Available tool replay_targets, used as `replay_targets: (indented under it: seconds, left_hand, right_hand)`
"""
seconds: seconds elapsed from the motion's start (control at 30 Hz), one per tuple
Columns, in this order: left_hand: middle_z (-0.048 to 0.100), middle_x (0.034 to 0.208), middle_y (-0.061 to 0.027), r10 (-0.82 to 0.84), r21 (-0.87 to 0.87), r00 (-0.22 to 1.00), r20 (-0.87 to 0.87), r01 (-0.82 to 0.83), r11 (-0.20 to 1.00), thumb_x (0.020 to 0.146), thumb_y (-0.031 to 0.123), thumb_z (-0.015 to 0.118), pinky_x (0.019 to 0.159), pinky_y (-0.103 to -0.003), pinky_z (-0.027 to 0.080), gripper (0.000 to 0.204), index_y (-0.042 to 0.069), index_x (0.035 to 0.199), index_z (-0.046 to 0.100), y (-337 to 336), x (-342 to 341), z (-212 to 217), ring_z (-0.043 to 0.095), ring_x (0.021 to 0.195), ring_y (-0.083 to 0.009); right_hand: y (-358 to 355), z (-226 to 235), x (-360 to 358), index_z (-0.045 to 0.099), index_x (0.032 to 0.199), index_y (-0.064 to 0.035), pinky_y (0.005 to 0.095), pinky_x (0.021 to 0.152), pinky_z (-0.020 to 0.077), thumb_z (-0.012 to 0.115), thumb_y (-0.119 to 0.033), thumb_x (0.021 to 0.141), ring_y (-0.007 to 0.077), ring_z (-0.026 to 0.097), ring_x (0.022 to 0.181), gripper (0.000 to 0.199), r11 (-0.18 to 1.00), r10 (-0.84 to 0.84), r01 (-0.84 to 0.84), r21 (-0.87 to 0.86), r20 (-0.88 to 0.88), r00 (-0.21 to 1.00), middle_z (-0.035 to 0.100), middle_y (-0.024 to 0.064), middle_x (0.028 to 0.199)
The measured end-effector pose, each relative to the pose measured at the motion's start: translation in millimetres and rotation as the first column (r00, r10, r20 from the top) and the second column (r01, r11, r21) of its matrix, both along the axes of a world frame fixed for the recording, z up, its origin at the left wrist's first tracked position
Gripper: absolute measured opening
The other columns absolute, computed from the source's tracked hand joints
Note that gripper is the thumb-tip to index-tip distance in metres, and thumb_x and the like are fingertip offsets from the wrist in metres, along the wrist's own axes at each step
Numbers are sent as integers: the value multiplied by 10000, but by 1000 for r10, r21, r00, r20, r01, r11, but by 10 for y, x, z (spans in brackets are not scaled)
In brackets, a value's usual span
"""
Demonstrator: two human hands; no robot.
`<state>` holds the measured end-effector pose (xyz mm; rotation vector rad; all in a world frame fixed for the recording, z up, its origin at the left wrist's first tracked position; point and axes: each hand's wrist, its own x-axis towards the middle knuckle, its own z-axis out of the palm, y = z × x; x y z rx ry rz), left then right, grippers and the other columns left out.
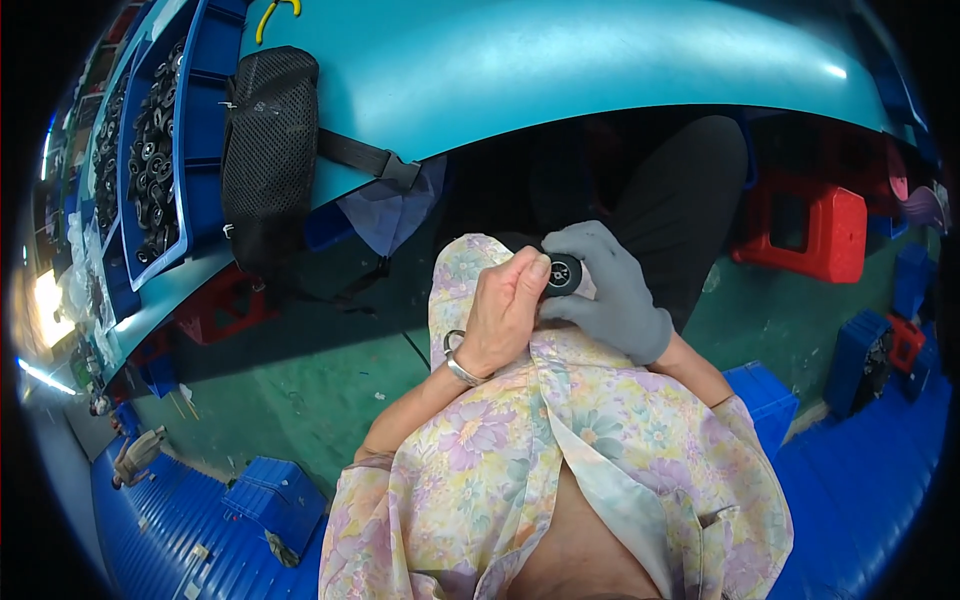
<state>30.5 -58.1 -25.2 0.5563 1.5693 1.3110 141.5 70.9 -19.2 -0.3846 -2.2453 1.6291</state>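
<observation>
A small black wheel [564, 274] with a light-marked hub sits between my two hands, just above my lap. My left hand [503, 312], bare with a bracelet at the wrist, is closed, its thumb and fingers pinched against the wheel's left edge. My right hand [612, 293] wears a grey glove; its fingers curl round the wheel's upper and right side. The hub side faces up. Whatever lies beneath the wheel is hidden by my fingers.
Ahead is a blue-green table [600, 60] carrying a black mesh bag [270, 140] and yellow-handled pliers [272, 14]. Blue bins [178, 150] at left hold many black wheel-like parts. Red stools [815, 228] stand beneath the table; blue crates [275, 505] are on the floor.
</observation>
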Motion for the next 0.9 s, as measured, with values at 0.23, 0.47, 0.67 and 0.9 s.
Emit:
replay_targets:
  seconds: [0.23, 0.47, 0.67, 0.9]
  left_hand:
    - [467, 601, 19, 32, 9, 981, 191, -34, 999, 1008, 357, 443, 484, -214, 354, 390, 62, 757, 490, 13, 15, -4, 442, 540, -41]
    - [486, 638, 23, 40, 43, 990, 137, -47, 998, 1002, 370, 463, 495, -197, 366, 390, 69, 758, 501, 1, -11, 75, 454, 552, -38]
    - [498, 659, 25, 76, 50, 967, 242, -90, 995, 1009, 364, 459, 510, -194, 379, 372, 70, 787, 504, 32, -20, 30, 458, 567, -37]
    - [597, 877, -42, 107, 239, 994, 9, -106, 965, 964, 204, 582, 602, -221, 482, 230, 2, 1071, 560, 7, -112, -8, 602, 734, -88]
  right_hand:
    - [57, -171, 15, 558, 1116, -73, 359, 825, 470, 810, -88, 606, 289, 583, 949, 569, 995, 49, -52, -83, -46, 998, 590, 103, 1037]
    - [35, -72, -16, 584, 1070, -62, 357, 823, 478, 806, -75, 603, 285, 592, 940, 517, 1000, 11, -11, -2, -21, 1000, 597, 102, 1038]
    - [16, -140, -26, 587, 1100, -50, 339, 834, 475, 806, -82, 622, 256, 598, 952, 527, 968, 0, 6, -252, 22, 1000, 586, 102, 1069]
    - [23, -146, -13, 581, 1166, -40, 306, 832, 472, 724, -7, 710, 237, 596, 925, 480, 900, -117, 82, -428, -57, 991, 561, 107, 1079]
